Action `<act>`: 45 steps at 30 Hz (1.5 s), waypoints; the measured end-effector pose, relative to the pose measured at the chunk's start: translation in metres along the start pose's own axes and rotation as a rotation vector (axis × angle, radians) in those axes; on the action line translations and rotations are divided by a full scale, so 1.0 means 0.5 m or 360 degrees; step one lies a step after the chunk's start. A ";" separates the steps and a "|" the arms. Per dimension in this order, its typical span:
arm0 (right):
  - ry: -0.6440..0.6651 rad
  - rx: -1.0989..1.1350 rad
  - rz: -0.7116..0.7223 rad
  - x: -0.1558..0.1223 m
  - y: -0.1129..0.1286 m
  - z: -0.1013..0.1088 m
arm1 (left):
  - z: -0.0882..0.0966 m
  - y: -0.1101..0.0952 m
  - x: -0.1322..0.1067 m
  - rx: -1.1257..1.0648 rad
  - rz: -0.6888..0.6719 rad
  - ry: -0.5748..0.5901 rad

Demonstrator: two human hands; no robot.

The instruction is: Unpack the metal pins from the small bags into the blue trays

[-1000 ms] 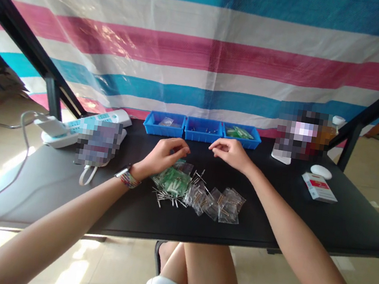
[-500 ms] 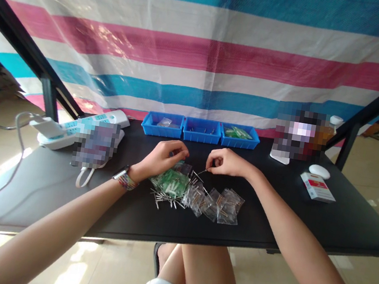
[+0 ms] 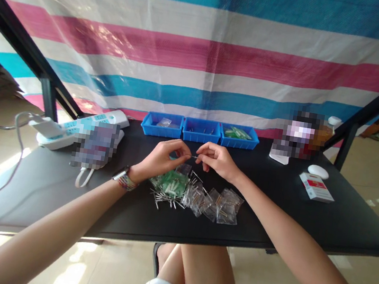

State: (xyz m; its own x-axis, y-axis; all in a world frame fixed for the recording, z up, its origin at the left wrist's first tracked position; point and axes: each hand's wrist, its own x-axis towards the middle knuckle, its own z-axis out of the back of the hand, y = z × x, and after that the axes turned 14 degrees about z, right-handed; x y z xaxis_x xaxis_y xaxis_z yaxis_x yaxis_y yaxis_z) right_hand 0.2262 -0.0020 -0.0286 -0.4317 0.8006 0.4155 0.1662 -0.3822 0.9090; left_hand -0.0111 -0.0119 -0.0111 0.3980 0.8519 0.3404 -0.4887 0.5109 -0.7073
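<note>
A thin metal pin [image 3: 193, 156] spans the small gap between my two hands above the black table. My left hand [image 3: 169, 153] is closed, thumb and index finger pinching its left end. At the other end, the fingers of my right hand [image 3: 217, 160] pinch it too. Below my left hand lies a pile of loose metal pins [image 3: 168, 200] with green packets [image 3: 173, 183] on top. Small clear plastic bags [image 3: 226, 206] with copper-coloured pieces inside spread to the right of the pile. What exactly the pin's ends are is too small to make out.
Three blue trays stand in a row behind my hands: a left tray [image 3: 160, 131], a middle tray [image 3: 200, 137] and a right tray [image 3: 239, 143] with green packets. A power strip [image 3: 103, 118] lies at left, a white-and-red box [image 3: 316, 187] at right. The table's front edge [image 3: 173, 242] is near my knees.
My right hand has moved left and slightly up with its pin, bringing it to my left hand's fingertips. My left hand has hardly moved.
</note>
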 end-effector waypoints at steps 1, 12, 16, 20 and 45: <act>-0.0025 0.0010 0.0008 -0.001 0.000 -0.003 | 0.000 0.001 0.000 0.0015 0.0014 -0.0018; -0.0229 -0.0125 0.0171 -0.014 0.000 -0.025 | 0.002 -0.003 0.001 0.0074 0.0106 -0.0006; -0.0277 -0.0183 0.0207 -0.002 -0.005 -0.014 | 0.004 -0.002 -0.001 0.0082 0.0125 0.0024; -0.0705 -0.0398 0.0275 0.043 -0.015 0.020 | 0.009 -0.007 -0.001 0.0067 0.0120 0.0035; 0.0580 -0.1236 0.0058 -0.014 0.025 -0.014 | 0.010 0.000 -0.002 0.0130 0.0139 0.0051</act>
State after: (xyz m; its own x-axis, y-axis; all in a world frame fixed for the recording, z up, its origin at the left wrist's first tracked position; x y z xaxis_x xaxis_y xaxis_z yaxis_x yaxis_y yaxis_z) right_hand 0.2254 -0.0158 -0.0203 -0.7178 0.6343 0.2871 -0.4111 -0.7189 0.5606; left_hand -0.0155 -0.0123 -0.0083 0.3753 0.8900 0.2588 -0.5836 0.4438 -0.6801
